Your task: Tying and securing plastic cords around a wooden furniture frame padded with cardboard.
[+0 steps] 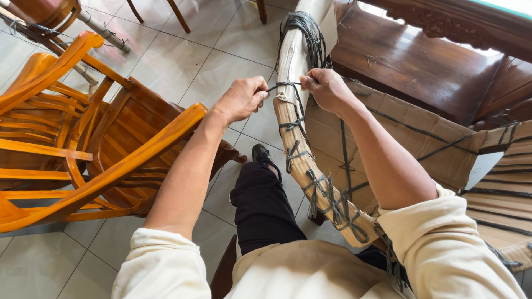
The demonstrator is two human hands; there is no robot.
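A curved chair arm wrapped in brown cardboard [291, 119] runs from my lap up to the top middle, bound by several knotted dark straps. My left hand [242, 98] pinches one end of a dark strap [284, 86] to the left of the wrapped arm. My right hand [327, 88] grips the other end on the right side. The strap is pulled taut between both fists across the cardboard. More cardboard-wrapped parts [421, 141] of the same piece extend right, crossed by dark straps.
A bare orange-brown wooden armchair [111, 144] stands at the left on the pale tiled floor [194, 61]. Dark carved wooden furniture [421, 66] fills the upper right. My leg in dark trousers and a black shoe [261, 154] rest below the wrapped arm.
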